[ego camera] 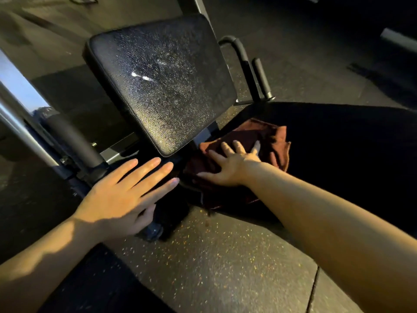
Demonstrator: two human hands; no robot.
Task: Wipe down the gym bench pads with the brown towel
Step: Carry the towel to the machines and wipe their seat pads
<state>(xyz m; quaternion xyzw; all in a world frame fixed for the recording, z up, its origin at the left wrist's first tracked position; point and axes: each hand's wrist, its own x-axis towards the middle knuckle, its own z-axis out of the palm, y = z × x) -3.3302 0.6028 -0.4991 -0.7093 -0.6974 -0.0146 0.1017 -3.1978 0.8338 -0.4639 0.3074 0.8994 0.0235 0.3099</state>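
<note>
A black tilted back pad of the gym bench fills the upper middle; its surface glistens with fine droplets. Below and right of it lies the dark seat pad, mostly in shadow. The brown towel is spread crumpled on the seat pad's near left end. My right hand presses flat on the towel with fingers spread. My left hand hovers with straight fingers over the bench frame just left of the towel, holding nothing.
Black padded handles stick up behind the seat on the right. A foam roller and metal frame bars stand at the left. Speckled rubber floor lies in front.
</note>
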